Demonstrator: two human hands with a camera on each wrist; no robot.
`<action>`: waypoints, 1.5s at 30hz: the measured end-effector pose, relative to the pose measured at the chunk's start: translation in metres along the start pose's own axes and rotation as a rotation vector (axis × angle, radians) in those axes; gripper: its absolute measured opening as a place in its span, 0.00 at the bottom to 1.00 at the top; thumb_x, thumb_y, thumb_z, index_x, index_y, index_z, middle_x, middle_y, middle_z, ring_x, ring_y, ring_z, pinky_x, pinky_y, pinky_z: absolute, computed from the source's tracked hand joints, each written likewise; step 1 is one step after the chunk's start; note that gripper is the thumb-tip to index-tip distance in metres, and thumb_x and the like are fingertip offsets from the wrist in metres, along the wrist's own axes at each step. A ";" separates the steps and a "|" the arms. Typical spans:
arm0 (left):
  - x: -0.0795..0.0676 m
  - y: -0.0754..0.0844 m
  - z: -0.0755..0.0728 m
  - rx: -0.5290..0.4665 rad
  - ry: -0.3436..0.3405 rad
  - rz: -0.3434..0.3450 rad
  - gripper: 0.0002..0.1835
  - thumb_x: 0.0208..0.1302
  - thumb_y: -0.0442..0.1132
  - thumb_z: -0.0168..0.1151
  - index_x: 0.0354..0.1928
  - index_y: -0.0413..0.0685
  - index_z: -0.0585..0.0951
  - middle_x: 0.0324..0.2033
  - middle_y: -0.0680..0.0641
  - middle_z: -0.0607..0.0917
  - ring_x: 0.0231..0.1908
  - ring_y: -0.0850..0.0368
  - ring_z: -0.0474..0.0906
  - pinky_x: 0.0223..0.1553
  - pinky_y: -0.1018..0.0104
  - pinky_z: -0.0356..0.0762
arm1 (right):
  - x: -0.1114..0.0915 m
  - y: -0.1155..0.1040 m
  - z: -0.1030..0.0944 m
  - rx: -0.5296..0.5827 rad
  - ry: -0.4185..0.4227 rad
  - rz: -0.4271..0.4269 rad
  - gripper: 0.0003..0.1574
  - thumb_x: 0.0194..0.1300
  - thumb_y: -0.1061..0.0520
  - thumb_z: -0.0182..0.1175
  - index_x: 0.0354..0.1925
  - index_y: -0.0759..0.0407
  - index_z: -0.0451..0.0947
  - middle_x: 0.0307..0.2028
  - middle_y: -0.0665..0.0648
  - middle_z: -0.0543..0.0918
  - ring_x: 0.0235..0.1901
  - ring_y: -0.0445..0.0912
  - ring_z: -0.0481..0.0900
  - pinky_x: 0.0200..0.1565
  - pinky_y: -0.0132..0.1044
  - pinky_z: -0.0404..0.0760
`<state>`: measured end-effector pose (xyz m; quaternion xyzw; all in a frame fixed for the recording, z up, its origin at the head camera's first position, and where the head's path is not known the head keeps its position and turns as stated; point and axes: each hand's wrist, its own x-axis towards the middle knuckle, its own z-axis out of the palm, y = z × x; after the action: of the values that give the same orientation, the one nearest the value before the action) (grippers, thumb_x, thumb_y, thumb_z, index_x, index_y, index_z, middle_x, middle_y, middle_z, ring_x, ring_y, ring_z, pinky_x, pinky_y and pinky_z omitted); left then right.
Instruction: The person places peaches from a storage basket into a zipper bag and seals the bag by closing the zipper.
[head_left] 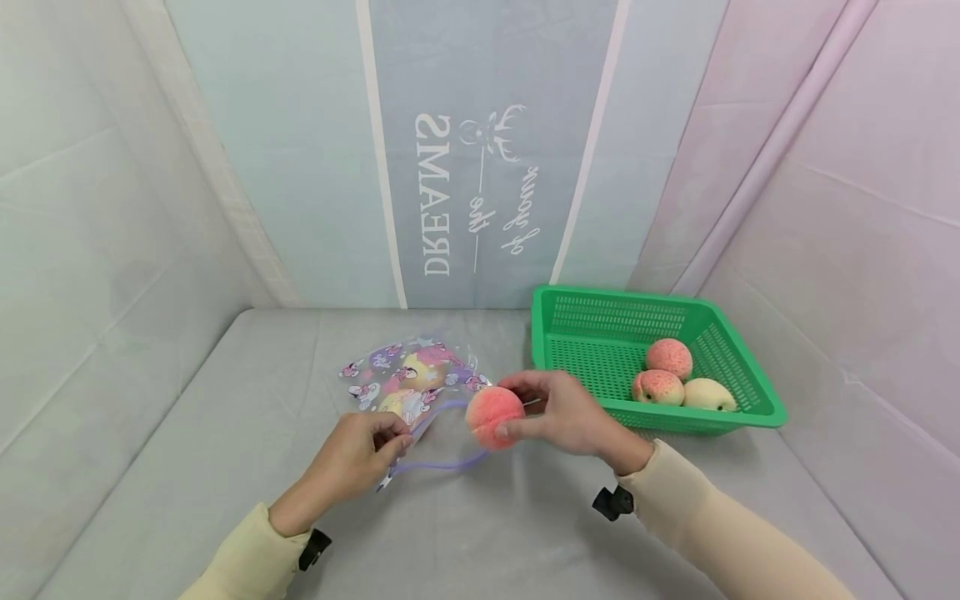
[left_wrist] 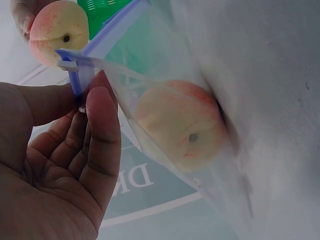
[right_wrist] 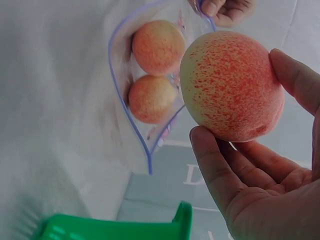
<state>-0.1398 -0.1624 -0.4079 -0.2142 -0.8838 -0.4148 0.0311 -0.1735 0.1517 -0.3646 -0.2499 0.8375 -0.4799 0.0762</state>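
My right hand (head_left: 558, 417) holds a pink peach (head_left: 493, 417) between thumb and fingers, close by the mouth of a clear zip bag (head_left: 382, 362) printed with cartoon figures. At the bag's purple-edged opening, my left hand (head_left: 360, 458) pinches one corner by the zip slider (left_wrist: 67, 65). The mouth gapes toward the held peach. Two peaches lie inside, and the right wrist view shows both, an upper peach (right_wrist: 158, 47) and a lower peach (right_wrist: 152, 99). Through the film in the left wrist view, one bagged peach (left_wrist: 180, 127) shows its dark stem hole.
A green plastic basket (head_left: 558, 293) stands at the back right, with two pinkish peaches (head_left: 669, 358) and a pale yellow one (head_left: 708, 395) in its right part. Behind the table hangs a grey-blue cloth (head_left: 487, 75) with white lettering. Pale fabric walls flank both sides.
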 end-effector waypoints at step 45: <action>0.000 0.000 0.002 -0.010 0.009 0.016 0.09 0.68 0.31 0.67 0.29 0.50 0.85 0.22 0.52 0.83 0.19 0.66 0.72 0.20 0.69 0.73 | -0.008 0.020 0.075 0.037 0.099 -0.014 0.37 0.57 0.58 0.78 0.63 0.64 0.77 0.55 0.61 0.84 0.51 0.51 0.86 0.49 0.35 0.84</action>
<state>-0.1399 -0.1614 -0.4091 -0.2197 -0.8797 -0.4200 0.0376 -0.1458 0.1065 -0.4222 -0.2305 0.8295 -0.5075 0.0360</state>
